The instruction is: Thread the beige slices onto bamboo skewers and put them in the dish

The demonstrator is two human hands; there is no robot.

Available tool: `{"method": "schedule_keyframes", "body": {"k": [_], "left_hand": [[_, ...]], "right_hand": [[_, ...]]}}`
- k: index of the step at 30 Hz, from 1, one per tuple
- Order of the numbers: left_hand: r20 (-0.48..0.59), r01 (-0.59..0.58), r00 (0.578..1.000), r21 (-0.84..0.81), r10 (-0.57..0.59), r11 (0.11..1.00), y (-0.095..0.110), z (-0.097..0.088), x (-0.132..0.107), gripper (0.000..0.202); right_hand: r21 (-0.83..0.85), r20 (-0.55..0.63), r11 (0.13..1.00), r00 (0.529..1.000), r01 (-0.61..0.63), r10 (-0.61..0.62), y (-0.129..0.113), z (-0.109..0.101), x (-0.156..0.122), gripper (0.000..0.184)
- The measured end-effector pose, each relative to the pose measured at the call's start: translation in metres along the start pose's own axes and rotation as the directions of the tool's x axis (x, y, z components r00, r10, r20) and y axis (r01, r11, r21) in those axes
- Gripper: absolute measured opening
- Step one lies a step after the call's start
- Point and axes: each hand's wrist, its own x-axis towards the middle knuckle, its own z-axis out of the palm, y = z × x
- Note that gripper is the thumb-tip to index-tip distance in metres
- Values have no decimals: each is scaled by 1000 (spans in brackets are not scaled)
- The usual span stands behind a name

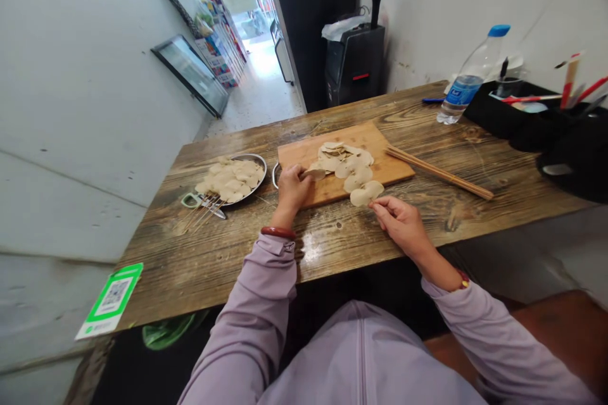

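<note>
My right hand [396, 221] pinches the near end of a skewer threaded with thin pale round slices [358, 178], held slanting over the front edge of the cutting board [304, 155]. Between the fingers of my left hand [293, 188] is a single pale slice [315, 174], above the board's left part. A heap of loose slices [332, 150] lies on the board behind the skewer. To the left, a round metal plate [260, 168] bears several loaded skewers [230, 178], their bare sticks pointing toward me. What food the slices are, I cannot tell.
A bundle of bare wooden sticks [441, 172] lies right of the board, one end on it. Scissors [204, 202] rest by the plate. At the back right stand a water bottle [460, 92] and a black organizer [498, 111] with pens. A QR-code card [111, 300] hangs at the table's left edge.
</note>
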Motion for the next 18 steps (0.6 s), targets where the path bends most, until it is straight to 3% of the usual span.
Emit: {"method": "schedule_keyframes", "body": {"k": [2,3,5,7,10,13,18], "left_hand": [[9,99,995,-247,-100,964,4,-4,-2,10],[30,156,987,-399,-157,903,7,-6,-4,12],[105,249,964,-677,-243,692,12,-11,-7,16],[186,306,940,-826,-285,473,17,-17,-8,21],[197,304,919,-905,-341,297,20,-28,-6,25],[155,241,916,-949,-370,201,18,-38,-3,23],[90,177,899,-970,-428,169,9,-48,-1,13]], "right_hand": [[6,22,1000,1000,-1,1,-1,0,1,33],[9,36,1000,999,-3,2,-3,0,1,32],[1,71,1000,997,3,-3,-11,0,4,31],[-30,129,999,991,35,-31,-22,1,8,29],[-95,239,991,969,92,-67,-37,10,18,27],[-118,337,983,937,138,-91,-42,24,33,27],[-130,450,969,883,210,-131,-33,44,56,28]]}}
